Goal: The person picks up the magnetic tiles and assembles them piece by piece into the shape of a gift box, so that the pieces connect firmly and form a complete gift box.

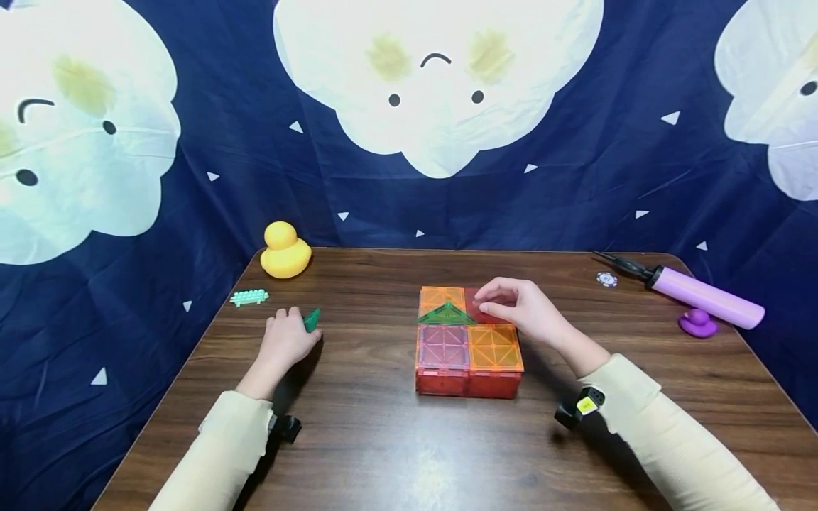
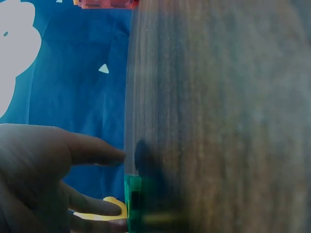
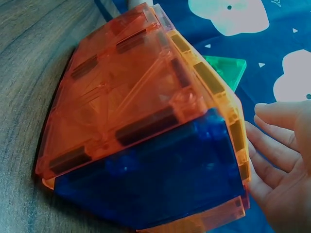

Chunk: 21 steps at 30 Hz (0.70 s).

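On the table stands a low box of translucent magnetic tiles, with a purple tile (image 1: 443,347) and an orange tile (image 1: 495,348) on top at the front. Red tiles (image 3: 121,92) form its front side and a blue tile (image 3: 155,174) one end. A green triangle tile (image 1: 447,314) stands on the top. My right hand (image 1: 520,306) hovers at the box's back right, fingers loosely bent around nothing. Off to the left, my left hand (image 1: 289,338) is at another green tile (image 1: 311,320). The left wrist view shows its thumb apart from that green tile (image 2: 133,201) and its fingers beside it.
A yellow duck (image 1: 285,250) and a mint-green toy (image 1: 250,297) lie at the back left. At the right are a purple hand pump (image 1: 706,295), a small purple duck (image 1: 698,323) and a poker chip (image 1: 607,279). Blue cloth (image 1: 383,206) hangs behind the table.
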{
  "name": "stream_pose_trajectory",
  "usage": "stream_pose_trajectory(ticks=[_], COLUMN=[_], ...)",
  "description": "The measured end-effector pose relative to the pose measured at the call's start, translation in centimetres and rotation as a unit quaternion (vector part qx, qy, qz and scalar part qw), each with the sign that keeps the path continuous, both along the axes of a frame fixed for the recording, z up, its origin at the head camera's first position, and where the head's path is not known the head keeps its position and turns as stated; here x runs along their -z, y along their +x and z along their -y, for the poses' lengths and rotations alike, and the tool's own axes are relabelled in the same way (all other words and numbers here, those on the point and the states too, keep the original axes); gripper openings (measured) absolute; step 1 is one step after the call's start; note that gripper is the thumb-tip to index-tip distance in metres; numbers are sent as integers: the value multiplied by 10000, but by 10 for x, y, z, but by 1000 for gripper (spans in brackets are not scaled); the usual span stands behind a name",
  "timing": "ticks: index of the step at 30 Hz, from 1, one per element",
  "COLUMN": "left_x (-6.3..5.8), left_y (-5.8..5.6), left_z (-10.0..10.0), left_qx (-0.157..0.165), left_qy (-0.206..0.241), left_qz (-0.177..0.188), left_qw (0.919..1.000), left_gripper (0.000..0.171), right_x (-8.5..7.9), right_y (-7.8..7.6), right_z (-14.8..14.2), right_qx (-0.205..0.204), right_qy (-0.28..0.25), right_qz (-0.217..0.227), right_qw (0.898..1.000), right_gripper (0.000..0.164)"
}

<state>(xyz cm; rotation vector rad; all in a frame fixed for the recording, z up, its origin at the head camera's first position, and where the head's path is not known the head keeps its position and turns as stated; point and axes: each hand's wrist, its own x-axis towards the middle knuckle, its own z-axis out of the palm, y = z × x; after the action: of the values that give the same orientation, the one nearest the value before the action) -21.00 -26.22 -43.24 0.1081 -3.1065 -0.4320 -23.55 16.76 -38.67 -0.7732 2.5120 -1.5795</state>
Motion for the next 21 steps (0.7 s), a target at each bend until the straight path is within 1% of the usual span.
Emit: stream_pose_trajectory(ticks=[3, 5, 8, 11, 13, 15, 17, 19, 21], left_x=[-1, -1, -2, -2, -2, -3, -6, -9, -14], left_y=[-1, -2, -2, -3, -4, -6, -8, -11, -13], left_z=[2, 2, 2, 0, -2, -5, -9, -15, -22], left_qx=[-50, -96, -221, -288, -222, -65, 131, 289, 378], left_qy=[-95, -80, 114, 471, 739, 1001, 1245, 1460, 1691], left_qz=[129, 213, 257, 143, -33, -244, -404, -530, -613], left_qw=[9999, 9997, 9994, 9984, 9970, 9947, 9913, 9874, 9830], left_gripper=[57, 58, 62, 57, 48, 36, 27, 21, 18], right_x=[1, 2, 2, 2, 2, 2, 3, 5, 7], right_y=[0, 0, 0, 0, 0, 0, -1, -1, -2], right_z=[0, -1, -1, -3, -4, -6, -10, -14, -18], right_qx=[10, 20, 54, 113, 177, 260, 341, 424, 523], right_qy=[-50, -67, -50, 6, 37, 65, 45, -16, -129], right_qz=[57, 82, 80, 38, -6, -35, -38, -70, -117], right_qw=[10000, 9999, 9999, 9999, 9998, 9996, 9994, 9991, 9985], right_gripper=[15, 15, 15, 15, 15, 15, 15, 16, 16])
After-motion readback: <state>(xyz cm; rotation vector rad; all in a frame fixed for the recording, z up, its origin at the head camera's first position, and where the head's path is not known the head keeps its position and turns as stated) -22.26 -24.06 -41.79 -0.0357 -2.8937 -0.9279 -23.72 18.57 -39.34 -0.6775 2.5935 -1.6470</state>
